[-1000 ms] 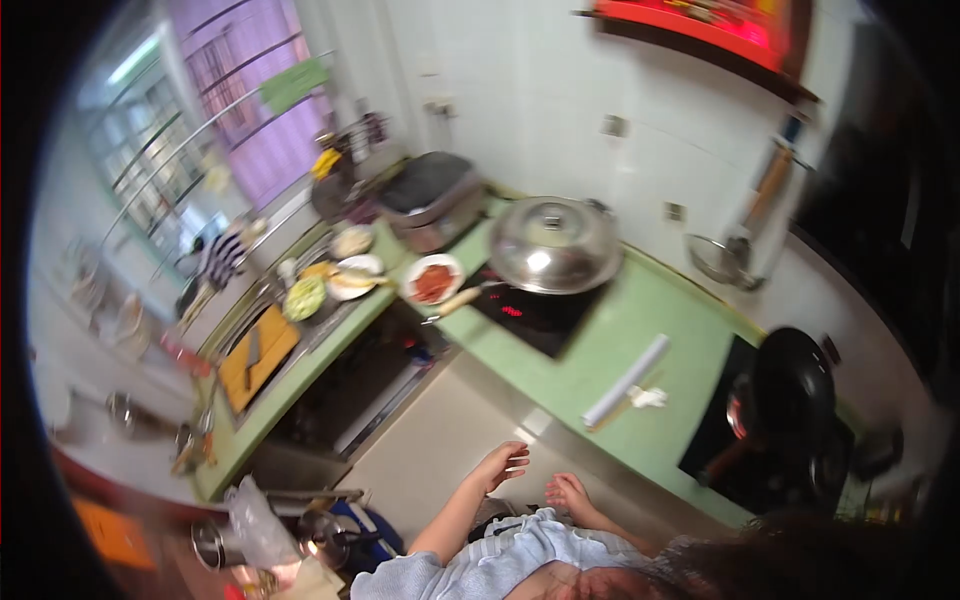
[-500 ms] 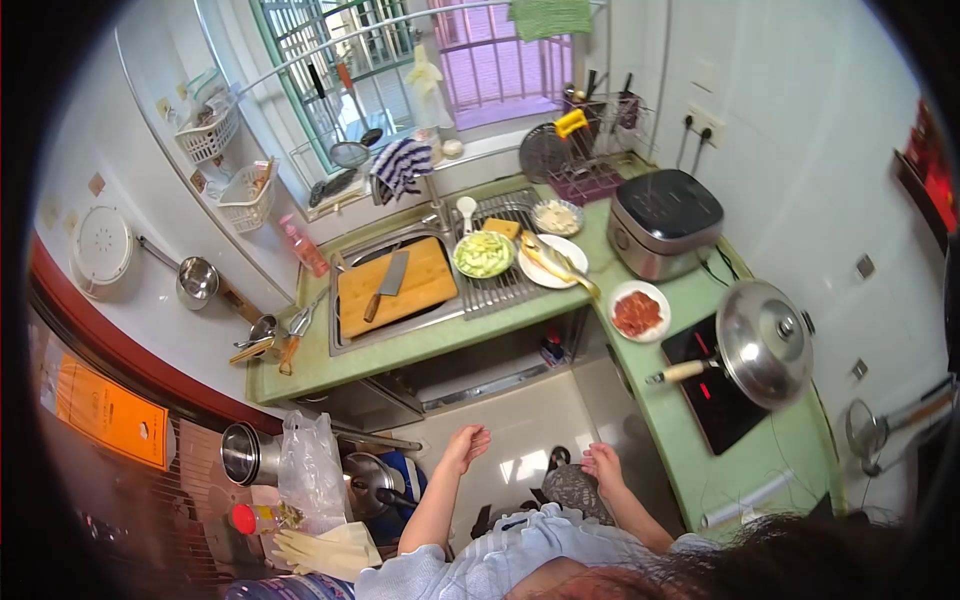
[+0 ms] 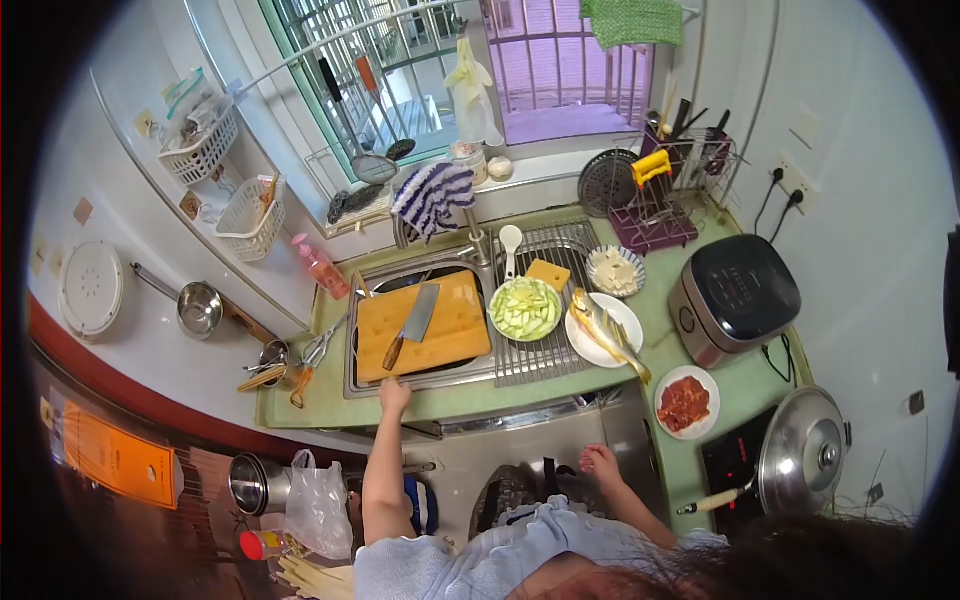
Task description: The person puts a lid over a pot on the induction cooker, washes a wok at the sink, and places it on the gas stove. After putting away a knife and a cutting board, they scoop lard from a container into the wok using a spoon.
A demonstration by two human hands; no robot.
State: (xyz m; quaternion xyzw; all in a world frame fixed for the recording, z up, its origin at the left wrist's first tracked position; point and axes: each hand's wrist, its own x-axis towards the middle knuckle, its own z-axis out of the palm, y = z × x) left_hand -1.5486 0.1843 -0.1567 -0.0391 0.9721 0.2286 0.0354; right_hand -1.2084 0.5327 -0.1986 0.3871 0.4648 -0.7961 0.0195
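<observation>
My left hand [image 3: 395,396] reaches to the front edge of the wooden cutting board [image 3: 450,330], just below the cleaver's handle; its fingertips are hard to make out. On the board lies a cleaver [image 3: 418,314] with a brown handle. The board rests over the sink [image 3: 352,370]. My right hand [image 3: 600,464] hangs in front of the counter, fingers loosely spread, holding nothing. Right of the board stand a bowl of sliced green vegetable [image 3: 525,309], a plate with a fish [image 3: 604,332] and a plate of red meat [image 3: 686,403].
A rice cooker [image 3: 735,300] stands on the right counter, near a lidded pan [image 3: 803,452] on an induction cooktop [image 3: 735,450]. A knife rack [image 3: 655,220] is in the back corner. Utensils in a cup [image 3: 277,360] stand at left; a plastic bag [image 3: 318,510] is below.
The view has swung left toward the sink. My left hand has moved forward from above the floor to the board's front edge. My right hand stays in front of my body.
</observation>
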